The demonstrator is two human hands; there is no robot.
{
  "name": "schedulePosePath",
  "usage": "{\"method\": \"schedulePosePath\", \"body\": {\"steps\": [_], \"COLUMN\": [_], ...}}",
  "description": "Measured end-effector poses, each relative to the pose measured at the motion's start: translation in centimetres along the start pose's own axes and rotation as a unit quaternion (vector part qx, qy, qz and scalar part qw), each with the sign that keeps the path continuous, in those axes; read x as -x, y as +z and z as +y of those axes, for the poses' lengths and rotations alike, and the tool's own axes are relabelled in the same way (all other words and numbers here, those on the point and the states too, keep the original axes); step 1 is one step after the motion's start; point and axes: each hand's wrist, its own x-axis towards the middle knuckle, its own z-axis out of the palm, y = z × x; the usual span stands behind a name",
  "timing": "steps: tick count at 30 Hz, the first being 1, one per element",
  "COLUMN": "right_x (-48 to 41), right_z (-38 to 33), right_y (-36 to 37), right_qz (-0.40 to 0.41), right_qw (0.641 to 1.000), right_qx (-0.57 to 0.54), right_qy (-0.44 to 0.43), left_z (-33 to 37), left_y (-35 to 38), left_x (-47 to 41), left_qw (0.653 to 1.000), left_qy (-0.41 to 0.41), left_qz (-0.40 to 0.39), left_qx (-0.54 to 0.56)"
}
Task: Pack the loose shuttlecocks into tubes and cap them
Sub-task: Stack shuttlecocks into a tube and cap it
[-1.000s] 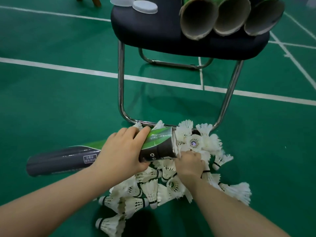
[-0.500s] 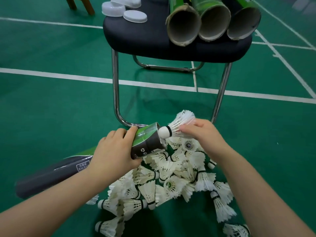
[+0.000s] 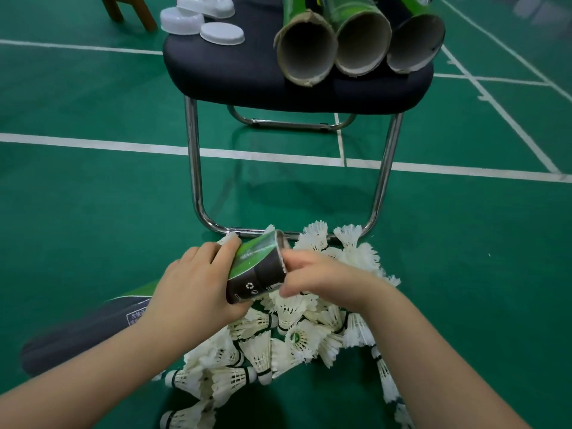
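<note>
Shuttlecocks point(image 3: 278, 345): mostly loose, piled lower centre. We gripped one tube point(image 3: 257, 267) in our left hand point(image 3: 192, 289); right hand point(image 3: 312, 274) at its mouth, blurred, grasp untellable. Spare tubes point(image 3: 362, 48) and caps point(image 3: 221, 33) lay unused, top.

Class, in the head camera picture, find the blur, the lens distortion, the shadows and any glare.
Head view: the right hand at the mouth of the held tube is blurred, the left hand gripping it sharp; wide-angle perspective tilts the chair legs inward and flares the three open tubes; a soft shadow lies under the chair; a sheen crosses the held tube's green band.
</note>
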Motion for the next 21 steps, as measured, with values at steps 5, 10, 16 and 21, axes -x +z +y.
{"method": "schedulePosePath", "body": {"steps": [5, 10, 16, 21], "right_x": [-1.2, -2.4, -3.5, -6.1], "right_z": [1.8, 3.6, 9.3, 14.2], "right_y": [0.7, 1.0, -2.5, -3.6], "right_qz": [-0.077, 0.158, 0.448, 0.331], "right_qw": [0.992, 0.975, 0.889, 0.846], "right_qx": [0.083, -0.158, 0.005, 0.395], "right_qy": [0.059, -0.004, 0.098, 0.136], "left_z": [-0.4, -0.1, 0.4, 0.5], "left_y": [1.7, 2.1, 2.6, 3.1], "left_x": [0.3, -0.5, -0.9, -1.4], "left_qw": [0.998, 0.997, 0.995, 0.995], "left_qy": [0.032, 0.001, -0.024, -0.032], "left_qz": [0.008, -0.02, -0.064, -0.066], "left_qx": [-0.051, -0.07, -0.072, -0.07]}}
